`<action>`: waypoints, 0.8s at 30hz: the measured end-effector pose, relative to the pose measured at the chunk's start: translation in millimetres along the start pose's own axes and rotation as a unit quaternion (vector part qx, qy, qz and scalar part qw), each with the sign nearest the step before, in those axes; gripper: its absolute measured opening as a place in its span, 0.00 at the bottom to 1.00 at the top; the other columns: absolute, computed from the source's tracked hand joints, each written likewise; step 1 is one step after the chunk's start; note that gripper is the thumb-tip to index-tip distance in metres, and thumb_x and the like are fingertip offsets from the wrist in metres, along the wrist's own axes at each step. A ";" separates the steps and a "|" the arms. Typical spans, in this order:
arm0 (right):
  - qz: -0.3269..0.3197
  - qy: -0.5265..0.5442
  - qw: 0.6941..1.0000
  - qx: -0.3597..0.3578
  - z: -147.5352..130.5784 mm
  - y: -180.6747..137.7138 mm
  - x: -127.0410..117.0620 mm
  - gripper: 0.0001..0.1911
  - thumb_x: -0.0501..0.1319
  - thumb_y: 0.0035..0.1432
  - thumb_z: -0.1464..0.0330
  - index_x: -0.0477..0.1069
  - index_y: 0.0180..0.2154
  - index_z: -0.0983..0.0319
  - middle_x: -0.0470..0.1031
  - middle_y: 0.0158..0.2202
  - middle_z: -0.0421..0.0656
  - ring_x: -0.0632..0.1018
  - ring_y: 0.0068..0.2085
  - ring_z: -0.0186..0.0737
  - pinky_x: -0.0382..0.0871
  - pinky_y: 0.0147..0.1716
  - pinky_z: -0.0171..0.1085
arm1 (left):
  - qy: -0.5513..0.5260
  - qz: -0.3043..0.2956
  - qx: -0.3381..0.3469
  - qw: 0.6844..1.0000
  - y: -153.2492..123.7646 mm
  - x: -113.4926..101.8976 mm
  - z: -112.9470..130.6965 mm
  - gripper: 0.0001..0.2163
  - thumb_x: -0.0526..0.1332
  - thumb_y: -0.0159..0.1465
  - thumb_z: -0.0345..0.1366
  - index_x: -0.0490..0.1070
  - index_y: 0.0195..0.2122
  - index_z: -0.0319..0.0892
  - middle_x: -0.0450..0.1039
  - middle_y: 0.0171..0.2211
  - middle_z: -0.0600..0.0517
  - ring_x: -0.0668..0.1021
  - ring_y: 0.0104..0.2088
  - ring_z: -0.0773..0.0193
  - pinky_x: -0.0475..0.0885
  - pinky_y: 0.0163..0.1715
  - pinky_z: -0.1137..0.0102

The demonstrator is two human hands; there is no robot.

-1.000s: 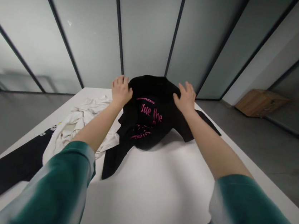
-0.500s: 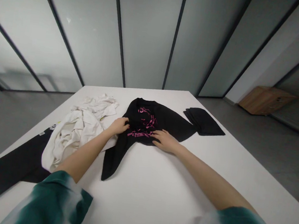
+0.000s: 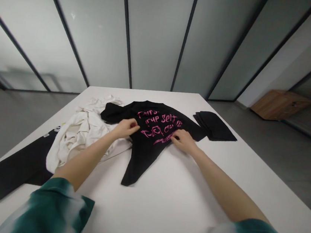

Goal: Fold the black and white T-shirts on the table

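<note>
A black T-shirt with pink lettering (image 3: 153, 131) lies crumpled on the white table (image 3: 180, 194), one part trailing toward me. My left hand (image 3: 126, 127) pinches the shirt's fabric at its left side. My right hand (image 3: 183, 140) grips the cloth just below the lettering on the right. Both arms reach forward in green sleeves.
A heap of white garments (image 3: 83, 134) lies left of the shirt. A flat black garment (image 3: 17, 172) sits at the table's left edge. A folded black garment (image 3: 213, 125) rests at the far right. Glass partition walls stand behind; a wooden box (image 3: 280, 104) is on the floor.
The black shirt came down from being held up to lying on the table, then was pulled wider so the lettering shows. Both hands shifted along its fabric.
</note>
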State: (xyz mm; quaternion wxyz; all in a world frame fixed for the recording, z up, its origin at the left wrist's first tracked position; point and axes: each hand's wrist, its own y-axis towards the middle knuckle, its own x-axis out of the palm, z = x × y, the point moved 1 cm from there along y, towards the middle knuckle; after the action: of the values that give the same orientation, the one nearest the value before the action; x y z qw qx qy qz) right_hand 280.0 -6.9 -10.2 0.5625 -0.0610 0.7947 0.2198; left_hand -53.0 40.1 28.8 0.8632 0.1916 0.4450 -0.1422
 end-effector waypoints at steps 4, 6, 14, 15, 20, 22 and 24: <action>-0.042 -0.011 0.999 -0.018 -10.8 -8.1 21.3 0.24 0.60 0.60 0.59 0.71 0.56 0.60 0.69 0.59 0.53 0.68 0.60 0.54 0.61 0.58 0.52 | 0.097 -0.125 0.056 0.986 -17.2 44.3 31.1 0.34 0.67 0.49 0.60 0.73 0.52 0.43 0.73 0.50 0.40 0.75 0.51 0.44 0.68 0.51 0.60; -0.044 -0.020 0.999 0.009 -8.7 -7.6 28.2 0.27 0.59 0.61 0.59 0.67 0.60 0.59 0.65 0.63 0.53 0.64 0.64 0.55 0.55 0.61 0.57 | 0.131 -0.113 0.049 0.984 -19.0 55.8 32.9 0.38 0.69 0.47 0.59 0.70 0.56 0.43 0.69 0.56 0.38 0.72 0.56 0.42 0.66 0.54 0.58; 0.027 -0.039 0.997 0.064 -2.0 17.5 34.6 0.12 0.56 0.63 0.65 0.75 0.45 0.58 0.76 0.49 0.51 0.72 0.52 0.54 0.64 0.50 0.52 | 0.069 -0.027 0.009 0.997 -1.0 59.0 4.0 0.10 0.56 0.63 0.35 0.76 0.41 0.43 0.77 0.43 0.44 0.78 0.46 0.53 0.70 0.50 0.61; 0.036 -0.036 0.996 0.074 -2.1 20.0 34.8 0.11 0.55 0.64 0.66 0.75 0.43 0.59 0.77 0.47 0.51 0.72 0.51 0.54 0.64 0.49 0.51 | 0.022 -0.008 -0.013 1.000 -0.1 58.9 -0.3 0.11 0.55 0.64 0.37 0.76 0.38 0.43 0.78 0.41 0.45 0.78 0.45 0.53 0.70 0.49 0.61; 0.040 0.097 0.990 0.098 0.2 24.2 24.5 0.13 0.52 0.63 0.64 0.72 0.33 0.60 0.77 0.35 0.47 0.75 0.39 0.48 0.65 0.43 0.45 | -0.301 0.043 -0.140 0.942 -1.4 55.1 -15.4 0.19 0.55 0.63 0.51 0.74 0.29 0.40 0.80 0.33 0.46 0.79 0.38 0.52 0.74 0.40 0.62; 0.017 0.194 0.975 0.108 3.7 25.9 14.0 0.12 0.53 0.59 0.62 0.70 0.28 0.59 0.74 0.28 0.42 0.74 0.33 0.44 0.65 0.37 0.41 | -0.400 0.041 -0.188 0.896 -3.3 51.9 -17.0 0.20 0.57 0.60 0.54 0.75 0.30 0.40 0.80 0.31 0.45 0.80 0.36 0.51 0.75 0.36 0.61; 0.008 0.262 0.957 0.128 8.6 29.3 0.8 0.10 0.55 0.55 0.62 0.68 0.25 0.59 0.71 0.24 0.40 0.72 0.29 0.42 0.64 0.32 0.39 | -0.450 0.016 -0.216 0.866 -4.7 48.8 -16.8 0.20 0.58 0.60 0.54 0.75 0.30 0.40 0.79 0.30 0.45 0.80 0.33 0.51 0.75 0.34 0.61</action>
State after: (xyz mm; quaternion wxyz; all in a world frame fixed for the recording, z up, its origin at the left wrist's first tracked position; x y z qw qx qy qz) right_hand 277.1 23.0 -5.0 0.3360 -0.0377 0.9361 0.0970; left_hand -39.4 40.0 -21.3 0.9918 -0.0771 0.0249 -0.0992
